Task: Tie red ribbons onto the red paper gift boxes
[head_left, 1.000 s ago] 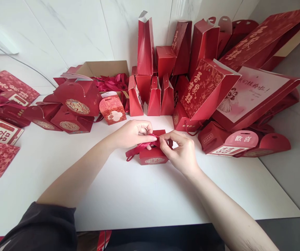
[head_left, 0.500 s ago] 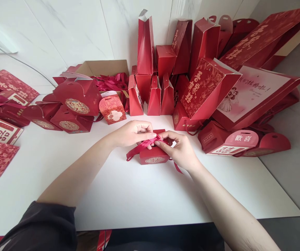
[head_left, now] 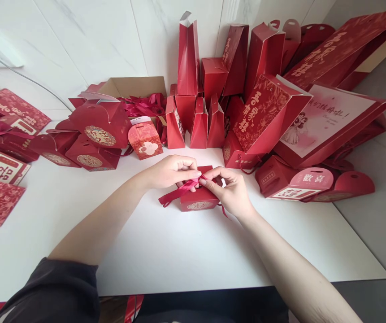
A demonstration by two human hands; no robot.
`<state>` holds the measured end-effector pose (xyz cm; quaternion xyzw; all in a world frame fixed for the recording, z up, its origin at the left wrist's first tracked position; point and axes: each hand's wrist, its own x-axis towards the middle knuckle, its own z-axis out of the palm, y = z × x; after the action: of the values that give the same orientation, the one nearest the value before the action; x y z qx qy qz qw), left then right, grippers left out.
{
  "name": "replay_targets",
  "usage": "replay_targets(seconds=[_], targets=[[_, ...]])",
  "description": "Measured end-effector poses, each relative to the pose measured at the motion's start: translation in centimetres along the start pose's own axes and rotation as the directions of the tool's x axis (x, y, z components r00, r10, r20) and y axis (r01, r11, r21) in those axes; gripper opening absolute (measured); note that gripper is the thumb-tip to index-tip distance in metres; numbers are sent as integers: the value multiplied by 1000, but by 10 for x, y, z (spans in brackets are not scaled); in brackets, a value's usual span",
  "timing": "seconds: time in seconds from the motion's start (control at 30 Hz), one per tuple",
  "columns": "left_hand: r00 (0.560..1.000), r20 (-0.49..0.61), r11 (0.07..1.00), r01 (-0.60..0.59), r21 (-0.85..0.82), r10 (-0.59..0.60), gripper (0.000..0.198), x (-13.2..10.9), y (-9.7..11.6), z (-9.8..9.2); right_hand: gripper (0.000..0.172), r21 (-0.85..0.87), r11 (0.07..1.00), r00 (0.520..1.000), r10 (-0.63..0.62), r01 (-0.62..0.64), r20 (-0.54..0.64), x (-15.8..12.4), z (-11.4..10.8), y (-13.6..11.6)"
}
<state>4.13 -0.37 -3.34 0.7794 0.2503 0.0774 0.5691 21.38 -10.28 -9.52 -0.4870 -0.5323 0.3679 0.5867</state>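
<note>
My right hand (head_left: 231, 190) has moved in closer to my left hand (head_left: 172, 172), and a ribbon tail (head_left: 224, 212) now shows hanging at the box's right side. So the red ribbon (head_left: 179, 192) seems gathered between them: each hand pinches it, thumb to finger, above the small red box (head_left: 199, 197) mid-table. Tall boxes (head_left: 188, 63) and a carton (head_left: 132, 84) of ribbon line the table's (head_left: 186, 251) back edge, blocking nothing; my fingers partly hide the ribbon.
</note>
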Motion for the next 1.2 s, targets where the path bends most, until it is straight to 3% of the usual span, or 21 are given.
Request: replay_targets(seconds=[0.23, 0.33, 0.43, 0.5, 0.7, 0.83, 0.93, 1.03, 1.2], targets=[[998, 8, 995, 70, -65, -69, 31, 0, 0, -3, 5, -37, 992, 992, -118, 117, -51, -1, -2, 12], [998, 19, 995, 68, -69, -67, 31, 2, -2, -4, 8, -142, 964, 973, -212, 223, 87, 4, -11, 7], [998, 2, 995, 63, -73, -63, 32, 3, -4, -4, 11, -250, 895, 907, -289, 370, 306, 10, -22, -2], [998, -9, 995, 56, -85, -57, 32, 3, -5, -3, 13, -290, 856, 869, -303, 429, 390, 13, -26, -6], [1000, -12, 994, 22, -104, -24, 27, 3, -9, -2, 19, -310, 836, 849, -297, 452, 437, 14, -28, -11], [1000, -16, 995, 24, -92, -25, 33, 2, -12, -2, 22, -289, 859, 861, -281, 423, 424, 12, -29, -10], [998, -49, 1000, 28, 9, -28, 29, -1, -9, 0, 19, -308, 884, 902, -232, 352, 364, 11, -28, -9], [993, -111, 974, -17, 226, 43, 19, -7, 3, 5, 16, -381, 852, 920, -255, 360, 298, 10, -27, -7], [959, -231, 815, -1, 580, 165, 6, -17, 16, 20, 7, -440, 814, 913, -251, 379, 323, 10, -27, -3]])
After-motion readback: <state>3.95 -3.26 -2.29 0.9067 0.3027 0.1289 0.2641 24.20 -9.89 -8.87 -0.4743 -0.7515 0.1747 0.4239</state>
